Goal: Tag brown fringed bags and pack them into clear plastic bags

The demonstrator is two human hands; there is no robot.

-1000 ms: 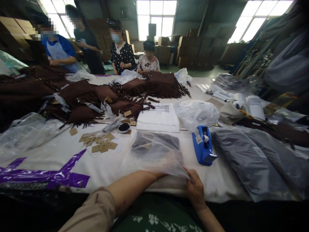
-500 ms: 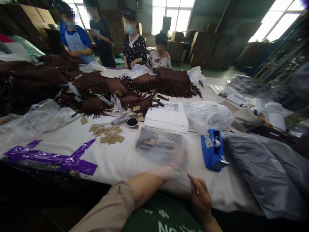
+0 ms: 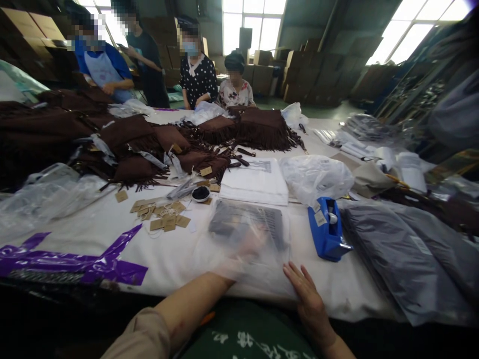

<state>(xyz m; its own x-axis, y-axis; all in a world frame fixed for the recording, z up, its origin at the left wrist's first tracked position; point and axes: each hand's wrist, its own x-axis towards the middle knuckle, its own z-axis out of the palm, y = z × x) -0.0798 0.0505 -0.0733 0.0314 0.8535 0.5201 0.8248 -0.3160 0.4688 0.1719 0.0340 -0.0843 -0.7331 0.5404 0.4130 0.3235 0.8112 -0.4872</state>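
Observation:
In front of me a clear plastic bag [image 3: 275,274] lies on the table with a dark folded item [image 3: 228,222] inside it. My left hand [image 3: 252,242] reaches into the bag; it shows only as a blur through the plastic, and its fingers are not distinct. At the bag's near right edge rests my right hand [image 3: 305,291], fingers stretched out and apart, touching the plastic. Just beyond the bag is a stack of white plastic bags [image 3: 254,182]. A blue tape dispenser [image 3: 327,229] stands to the right of the bag.
Brown fringed handbags [image 3: 127,134] pile up at the left and back. Cardboard tags [image 3: 168,219] and a small dish of black bits [image 3: 201,194] lie left of centre. Dark bagged goods [image 3: 407,254] lie at right. Several people stand or sit across the table.
My left hand has moved further into the bag, away from me. My right hand has gone from pinching the bag's edge to lying open at it. The view has shifted slightly right.

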